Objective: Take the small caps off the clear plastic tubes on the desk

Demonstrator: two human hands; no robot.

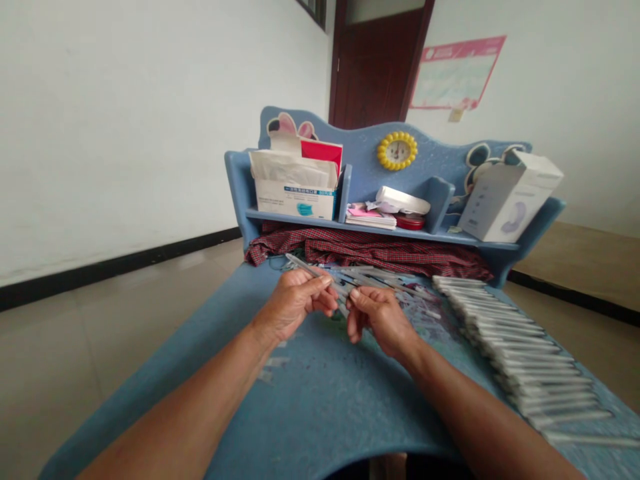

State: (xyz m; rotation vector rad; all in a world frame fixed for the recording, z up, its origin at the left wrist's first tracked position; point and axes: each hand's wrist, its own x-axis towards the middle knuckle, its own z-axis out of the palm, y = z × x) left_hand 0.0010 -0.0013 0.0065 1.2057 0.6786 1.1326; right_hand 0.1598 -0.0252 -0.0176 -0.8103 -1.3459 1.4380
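A slim, clear-barrelled pen (pixel 303 265) slants between my hands above the desk. My left hand (pixel 296 297) pinches its barrel between thumb and fingers, with one end sticking out up and to the left. At the lower right end, my right hand (pixel 381 313) has its thumb and forefinger closed on the pen; the fingers hide the exact grip. Behind the hands lies a loose scatter of clear pens or pen parts (pixel 373 272), too blurred to tell apart. Many similar pens (pixel 530 353) lie side by side in a long stack to the right.
The blue desk (pixel 300 413) has a raised shelf (pixel 310 217) at its back. On the shelf stand a mask box (pixel 295 197), a stack of papers (pixel 370 217), a red round case (pixel 411 221) and a white box (pixel 510 197). Checked cloth (pixel 370 248) lies under it.
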